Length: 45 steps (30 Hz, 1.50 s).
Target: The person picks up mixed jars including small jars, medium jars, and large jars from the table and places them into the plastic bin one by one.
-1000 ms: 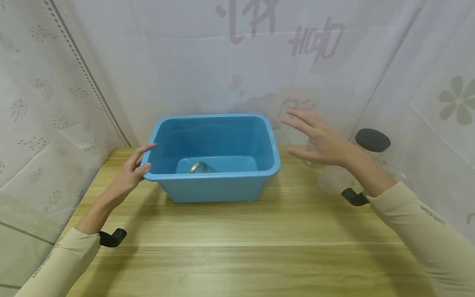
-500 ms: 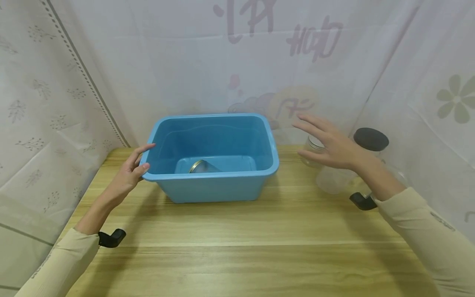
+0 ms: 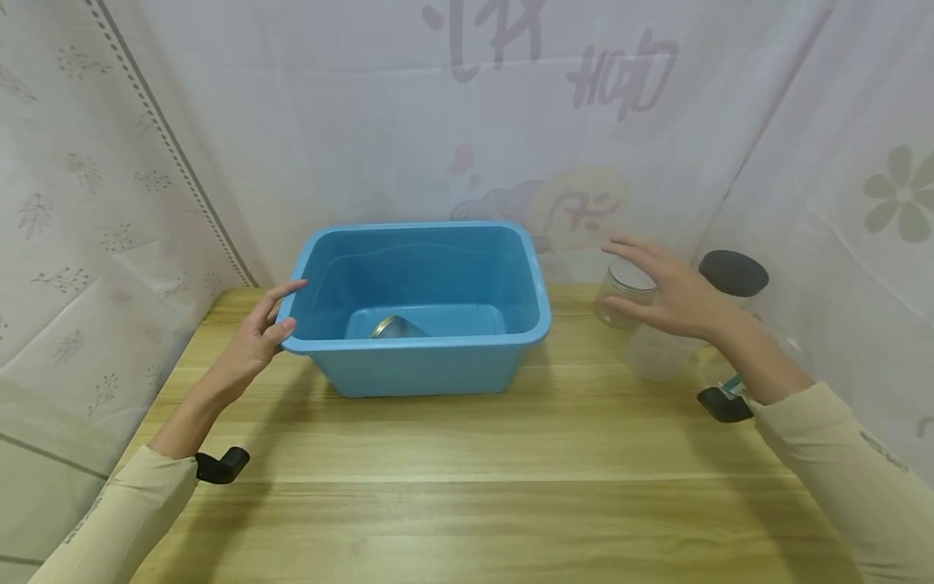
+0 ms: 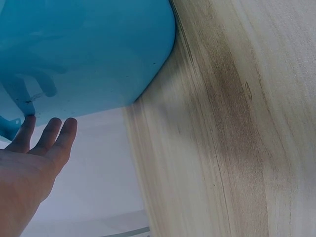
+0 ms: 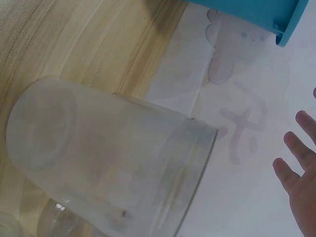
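A blue plastic tub [image 3: 423,365] stands on the wooden table. Its left rim is held by my left hand [image 3: 251,345], thumb and index finger over the edge; in the left wrist view the other fingers [image 4: 64,138] lie against its outer side. Inside the tub a clear jar [image 3: 404,328] with a gold lid lies tilted, partly hidden by the front wall. My right hand [image 3: 679,296] hovers with spread fingers, holding nothing, nearest a clear jar [image 3: 611,304] with a silver lid. Below it is a translucent container [image 3: 657,353], large in the right wrist view.
A black lid [image 3: 733,273] tops another container behind my right forearm, which hides much of it. More clear glassware [image 5: 59,217] shows at the lower left of the right wrist view. Patterned cloth [image 3: 365,122] hangs behind and at both sides of the table [image 3: 467,454].
My right hand has moved right and slightly down, away from the tub, uncovering the silver-lidded jar. My left hand and the tub stay where they were.
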{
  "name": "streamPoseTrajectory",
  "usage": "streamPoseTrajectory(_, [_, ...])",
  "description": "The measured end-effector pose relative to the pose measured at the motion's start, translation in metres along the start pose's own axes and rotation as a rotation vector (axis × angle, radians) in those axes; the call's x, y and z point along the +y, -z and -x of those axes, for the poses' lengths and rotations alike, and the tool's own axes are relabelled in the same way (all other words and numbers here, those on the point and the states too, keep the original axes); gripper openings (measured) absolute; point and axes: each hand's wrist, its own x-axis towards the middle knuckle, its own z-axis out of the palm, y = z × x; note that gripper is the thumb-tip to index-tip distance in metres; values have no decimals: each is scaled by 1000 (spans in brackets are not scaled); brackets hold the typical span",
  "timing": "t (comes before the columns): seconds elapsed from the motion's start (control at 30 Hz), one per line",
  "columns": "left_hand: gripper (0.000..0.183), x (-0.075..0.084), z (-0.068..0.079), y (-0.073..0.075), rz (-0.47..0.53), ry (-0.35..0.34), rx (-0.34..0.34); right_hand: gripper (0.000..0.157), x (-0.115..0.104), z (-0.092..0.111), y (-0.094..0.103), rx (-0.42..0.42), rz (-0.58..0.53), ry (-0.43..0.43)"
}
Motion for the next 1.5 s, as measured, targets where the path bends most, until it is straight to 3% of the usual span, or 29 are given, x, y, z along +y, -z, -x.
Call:
streamPoseTrajectory(0.37, [53,1,0,0,-3,15,3,77,10,15,7,72,-109,-150])
streamPoseTrajectory(0.83, [52,-1,1,0,-2,17,6,73,12,28,12,108,-137,-321])
streamPoseTrajectory(1.5, [52,-1,0,-2,6,7,10,60,26,55,6,360,-384,-388])
